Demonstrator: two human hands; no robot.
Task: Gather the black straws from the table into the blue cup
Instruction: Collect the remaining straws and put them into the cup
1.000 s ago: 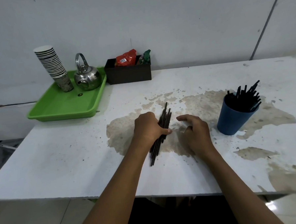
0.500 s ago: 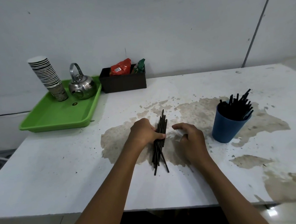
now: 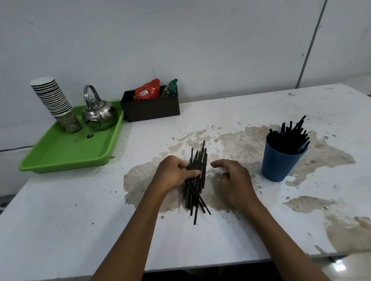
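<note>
A bundle of several black straws (image 3: 197, 180) lies on the white table (image 3: 77, 232) at its middle. My left hand (image 3: 174, 173) grips the bundle around its middle, thumb over the top. Just right of the straws, my right hand (image 3: 233, 177) hovers with its fingers loosely curled and holds nothing. The blue cup (image 3: 278, 163) stands upright to the right of that hand, with several black straws (image 3: 289, 137) sticking out of it.
A green tray (image 3: 69, 155) at the back left carries a stack of paper cups (image 3: 54, 104) and a steel kettle (image 3: 98, 113). A dark box (image 3: 150, 109) with snack packets stands against the wall. Brown stains mark the table surface.
My left hand has gathered the straws tighter and turned the bundle more upright in the view. The lower ends have fanned out. My right hand has stayed beside them.
</note>
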